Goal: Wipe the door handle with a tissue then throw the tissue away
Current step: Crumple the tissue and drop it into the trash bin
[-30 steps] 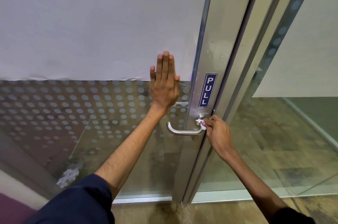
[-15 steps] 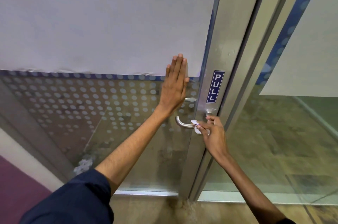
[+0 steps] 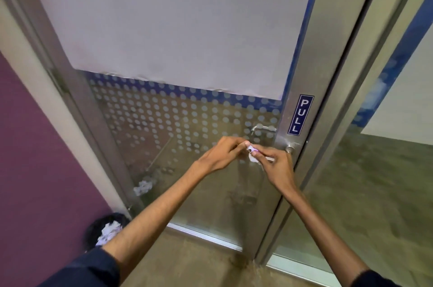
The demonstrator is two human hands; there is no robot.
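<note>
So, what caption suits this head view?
Both hands, left hand and right hand, hold a tissue at the door handle.

Both hands meet w/ tissue (image 3: 252,156) between them, just left of door handle (image 3: 289,149). PULL sign (image 3: 300,114) sits above handle on door frame. Bin (image 3: 103,230) on floor at door's bottom-left corner.

Both arms outstretched — left hand (image 3: 220,154) and right hand (image 3: 277,164) meet, fingers pinched.

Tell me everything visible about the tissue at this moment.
The tissue is a small white crumpled wad, mostly hidden. It sits between the fingertips of the left hand and the right hand, both pinching it, in front of the glass door, beside the metal door handle.
</note>
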